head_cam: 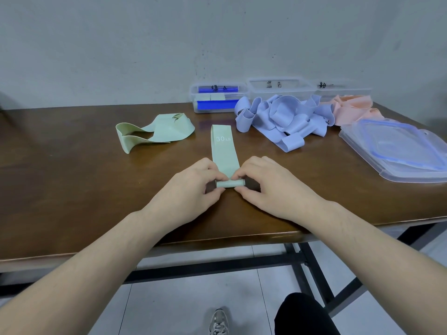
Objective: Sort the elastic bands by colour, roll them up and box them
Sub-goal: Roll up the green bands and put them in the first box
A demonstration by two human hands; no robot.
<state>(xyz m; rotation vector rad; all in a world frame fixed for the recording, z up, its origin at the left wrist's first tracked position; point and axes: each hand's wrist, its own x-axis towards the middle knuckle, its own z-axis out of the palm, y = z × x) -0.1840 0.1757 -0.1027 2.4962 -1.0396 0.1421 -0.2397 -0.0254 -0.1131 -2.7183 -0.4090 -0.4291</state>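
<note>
- Far left of the brown, glossy table (pixel 72 180), I note a loose heap of pale green bands (pixel 154 131), twisted and partly standing on edge, well apart from the work area.
- My left hand (pixel 191 184) has its fingers curled, thumb and fingertips pinching the left end of the small roll.
- The green band (pixel 223 151) under work lies flat at table centre, a matte strip printed "30 LB", running away from me; its near end is wound into a tight cylinder held between both hands.
- My right hand (pixel 268 187) mirrors the left, fingertips pinching the right end of the roll, palm down.
- Behind the strip, against the wall, a clear plastic box (pixel 217 97) with blue clips holds rolled green bands; a handwritten label sits on its rim.
- Right of it, a tangled pile of lavender-blue bands (pixel 283 119), looped and floppy, lies in front of a second clear box (pixel 278 89) and partly blocks its wall.
- Further right, pink bands (pixel 350 110) lie heaped before a third clear box (pixel 343 89).
- Far right, stacked translucent lids (pixel 396 151) with blue seals lie flat near the table edge.
</note>
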